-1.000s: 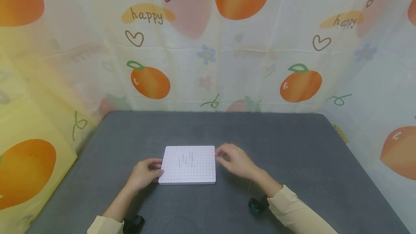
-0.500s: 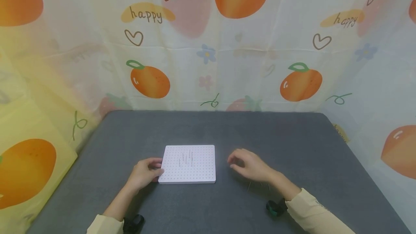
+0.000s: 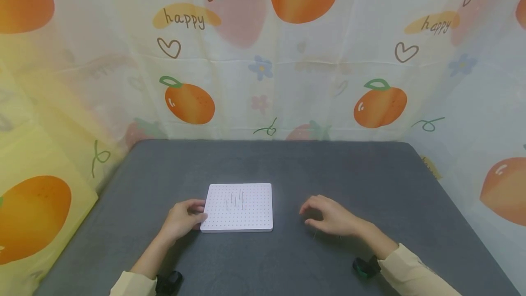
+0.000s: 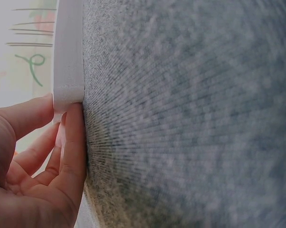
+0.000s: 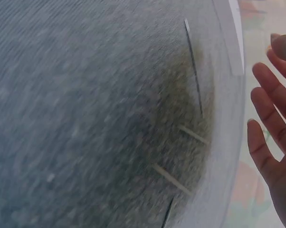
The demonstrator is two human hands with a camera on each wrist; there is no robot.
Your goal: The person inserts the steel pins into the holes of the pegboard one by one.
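Observation:
A white board [image 3: 237, 219] with a grid of small holes lies on the dark grey table. Several thin pins [image 3: 242, 200] stand upright in its upper middle; the left wrist view shows these pins [image 4: 30, 45] side-on. My left hand [image 3: 182, 220] pinches the board's left edge, thumb at the top rim and fingers against the side and lower edge. To the right of the board my right hand [image 3: 330, 216] hovers over the table, fingers loosely bent and holding nothing. Beneath it, in the right wrist view, lie several thin rods [image 5: 194, 66], partly hidden by the hand in the head view.
The grey table [image 3: 263, 163] reaches back to a curtain [image 3: 312, 95] printed with fruit. A black wrist device [image 3: 365, 267] sits under the right forearm, and another black device [image 3: 169, 283] under the left.
My right hand has moved away from the board's right edge, to the right and toward me, over the loose rods. The left hand and the board have stayed in place.

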